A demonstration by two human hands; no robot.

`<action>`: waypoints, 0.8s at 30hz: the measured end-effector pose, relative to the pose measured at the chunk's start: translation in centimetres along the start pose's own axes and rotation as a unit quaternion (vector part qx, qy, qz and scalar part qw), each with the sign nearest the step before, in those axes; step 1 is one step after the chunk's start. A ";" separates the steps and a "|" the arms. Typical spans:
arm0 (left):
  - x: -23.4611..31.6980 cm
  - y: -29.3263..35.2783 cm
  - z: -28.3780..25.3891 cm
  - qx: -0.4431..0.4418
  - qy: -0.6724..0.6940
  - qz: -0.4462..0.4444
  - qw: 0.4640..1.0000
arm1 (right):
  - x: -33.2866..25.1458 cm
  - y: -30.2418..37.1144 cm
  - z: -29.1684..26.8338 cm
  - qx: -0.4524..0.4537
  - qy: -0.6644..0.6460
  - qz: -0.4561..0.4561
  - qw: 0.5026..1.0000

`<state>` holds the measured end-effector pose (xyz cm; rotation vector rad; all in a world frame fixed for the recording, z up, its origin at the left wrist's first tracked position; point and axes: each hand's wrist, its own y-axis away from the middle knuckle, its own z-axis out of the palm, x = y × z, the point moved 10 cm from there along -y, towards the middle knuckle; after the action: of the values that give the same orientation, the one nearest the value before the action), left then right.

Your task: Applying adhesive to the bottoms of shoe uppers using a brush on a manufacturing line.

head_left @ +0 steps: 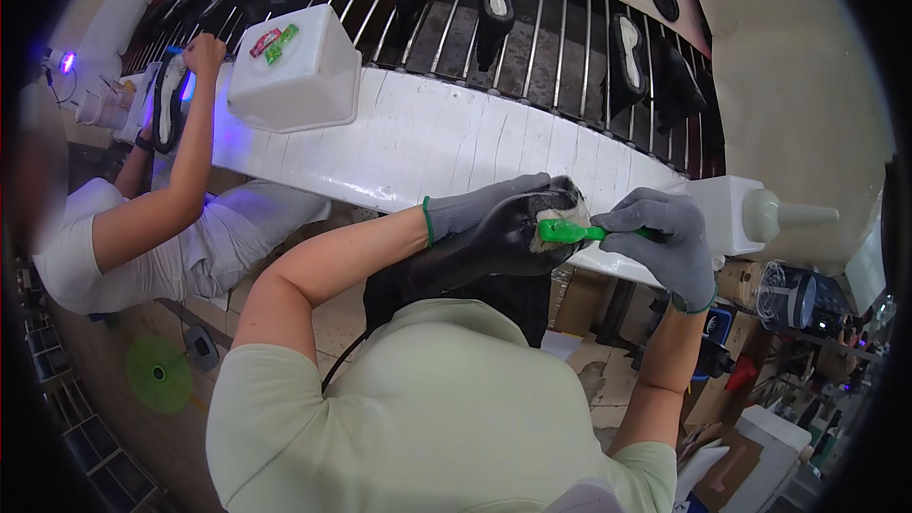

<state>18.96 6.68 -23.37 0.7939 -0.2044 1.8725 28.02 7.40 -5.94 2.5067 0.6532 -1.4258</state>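
Observation:
My left hand (486, 206), in a grey glove with a green cuff, is closed around a black boot (470, 249). The boot lies sideways in front of my chest, its pale underside turned toward the right. Gripped in my gloved right hand (668, 233) is a green-handled brush (566, 231). The brush's green head is against or just over the boot's pale underside; its bristles are hidden.
A white bench (427, 138) runs ahead of me. Beyond it, a roller conveyor (560, 38) carries several black shoes. A white box (294, 76) stands left, a white container (731, 214) right. At far left a co-worker's hand (204, 54) works on a shoe (169, 103).

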 end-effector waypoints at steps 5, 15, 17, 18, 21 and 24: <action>0.4 0.1 -1.7 0.084 0.013 -0.056 0.995 | 0.0 0.3 -0.1 0.018 0.009 0.020 1.000; 2.9 1.0 -3.0 0.153 -0.003 0.005 0.988 | 2.6 0.0 -0.6 0.039 0.028 0.096 0.994; 2.8 0.9 -3.3 0.154 -0.007 0.010 0.988 | 2.7 -0.5 -0.6 0.018 0.012 0.090 0.996; 2.5 0.7 -3.5 0.154 -0.009 0.009 0.988 | 2.7 -0.6 -0.4 -0.001 -0.003 0.082 0.997; 0.5 -0.5 -3.7 0.121 0.024 -0.022 0.992 | 2.5 -0.8 0.2 -0.038 -0.076 0.041 0.996; -0.8 -0.2 -2.3 0.075 0.033 -0.065 0.994 | 1.9 -1.2 0.6 -0.065 -0.092 -0.002 0.994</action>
<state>18.35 7.27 -25.70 0.8245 0.0304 1.8024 27.87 8.79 -7.78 2.2438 0.6920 -1.5388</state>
